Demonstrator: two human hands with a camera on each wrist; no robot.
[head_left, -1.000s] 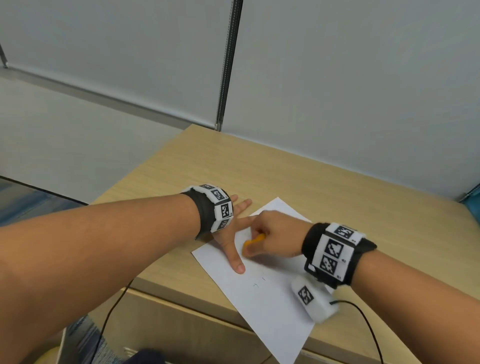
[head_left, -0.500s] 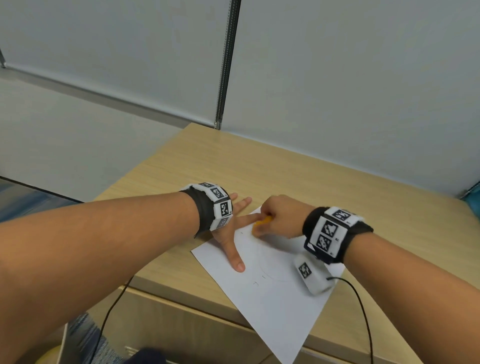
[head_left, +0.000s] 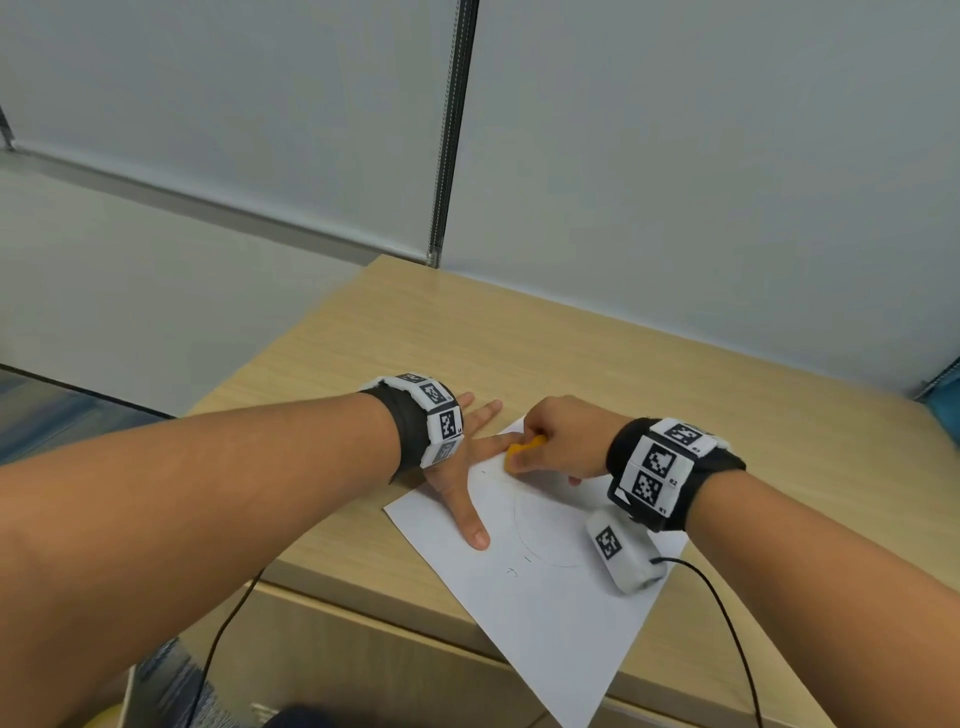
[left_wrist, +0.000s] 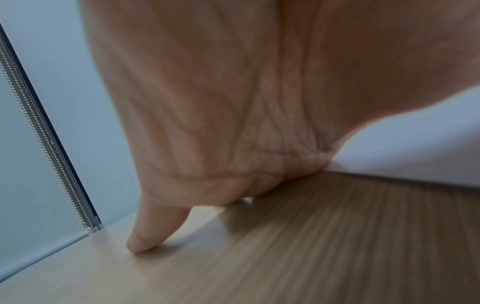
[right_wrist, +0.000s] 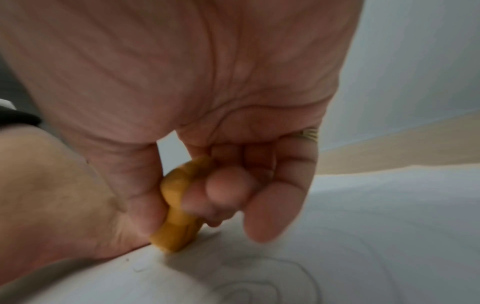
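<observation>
While the left hand (head_left: 457, 486) lies spread flat, pinning the paper (head_left: 545, 613) to the desk (head_left: 571, 353), the right hand (head_left: 563, 436), pinching the orange eraser (head_left: 525, 447), has slid up-frame toward the paper's far corner, so rubbing seemingly continues. Only the right wrist view shows the eraser's tip touching paper beside pencil rings (right_wrist: 259, 284).

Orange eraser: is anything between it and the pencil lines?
Nothing visible. The right hand pinches the eraser, its tip on the paper by the pencil lines; the left hand presses the paper beside it.

orange eraser (head_left: 524, 449), white paper (head_left: 561, 597) with faint grey pencil curves, light wood-grain desk (head_left: 623, 364), black-and-white checkered wristbands (head_left: 670, 467).
</observation>
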